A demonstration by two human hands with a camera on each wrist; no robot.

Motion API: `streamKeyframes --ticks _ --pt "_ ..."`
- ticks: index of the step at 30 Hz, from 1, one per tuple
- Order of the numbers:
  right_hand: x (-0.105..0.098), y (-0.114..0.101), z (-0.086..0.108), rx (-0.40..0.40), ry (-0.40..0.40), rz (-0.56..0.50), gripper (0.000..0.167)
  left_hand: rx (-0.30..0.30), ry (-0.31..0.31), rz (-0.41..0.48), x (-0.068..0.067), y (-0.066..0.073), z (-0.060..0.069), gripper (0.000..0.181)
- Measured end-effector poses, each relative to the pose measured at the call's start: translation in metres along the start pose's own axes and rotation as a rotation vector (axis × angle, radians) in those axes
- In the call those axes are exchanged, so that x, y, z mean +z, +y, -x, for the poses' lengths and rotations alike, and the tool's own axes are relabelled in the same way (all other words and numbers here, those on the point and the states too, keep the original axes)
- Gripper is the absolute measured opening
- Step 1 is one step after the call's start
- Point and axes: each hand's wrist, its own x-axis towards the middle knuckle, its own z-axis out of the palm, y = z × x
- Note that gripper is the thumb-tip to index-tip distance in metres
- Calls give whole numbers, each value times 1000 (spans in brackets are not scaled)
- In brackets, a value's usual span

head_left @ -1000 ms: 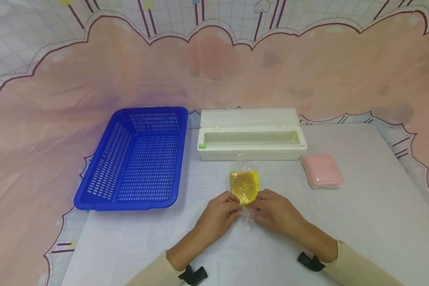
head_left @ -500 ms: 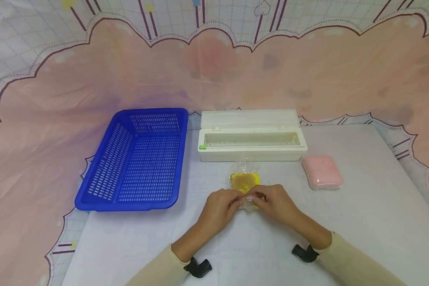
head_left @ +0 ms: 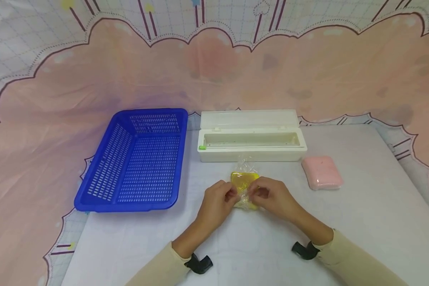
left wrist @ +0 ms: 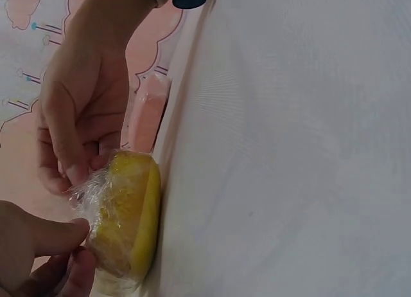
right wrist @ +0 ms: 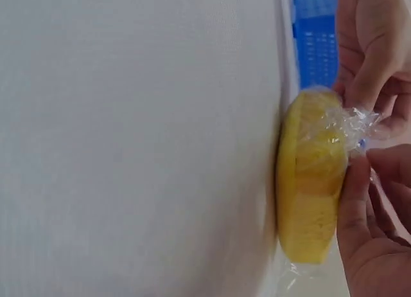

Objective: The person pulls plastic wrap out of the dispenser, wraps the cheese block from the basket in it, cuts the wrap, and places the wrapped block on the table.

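A yellow soap-like bar (head_left: 241,179) lies on the white cloth in the middle, inside clear plastic wrap (right wrist: 361,125). A loose end of the wrap sticks out beyond the bar's far edge, and the near end is folded up over its top. From the left, my left hand (head_left: 215,202) pinches the gathered wrap between thumb and fingers. My right hand (head_left: 273,196) pinches the wrap from the other side, fingers bent above the bar. In the right wrist view the bar (right wrist: 311,181) shows side-on, the crinkled wrap bunched between both hands.
A blue perforated basket (head_left: 181,167) stands at the left. Behind the bar is a long white box (head_left: 254,155) with its lid raised. A pink wrapped block (head_left: 322,172) lies at the right on the white cloth (head_left: 371,190). A patterned drape (head_left: 214,71) hangs behind.
Both hands have moved slightly away from me, folding the near end of the wrap up over the bar. The bar has stayed nearly in place.
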Motion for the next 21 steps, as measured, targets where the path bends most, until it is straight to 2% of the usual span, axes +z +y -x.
streamKeyframes --ticks 3,7,9,11,13,16,19,21 --pt "-3 -1 2 -67 -25 127 19 57 -30 -13 -5 -1 1 8" --pt "-4 -1 5 -164 -78 439 29 156 -122 -175 -11 -4 5 15" --pt "-5 -1 7 -256 -92 597 33 208 -166 -262 -13 -5 7 22" --pt "-7 -1 9 -347 -94 720 35 249 -194 -310 -14 -6 8 27" --pt "-8 -2 11 -415 -89 779 38 280 -210 -327 -15 -6 9 29" --pt "-10 -3 14 -440 -80 780 47 301 -219 -324 -14 -6 9 30" --pt "-13 -4 16 -461 -76 751 54 287 -234 -321 -14 -7 8 29" --pt "-15 -4 17 -502 -86 757 58 255 -250 -307 -15 -9 7 27"
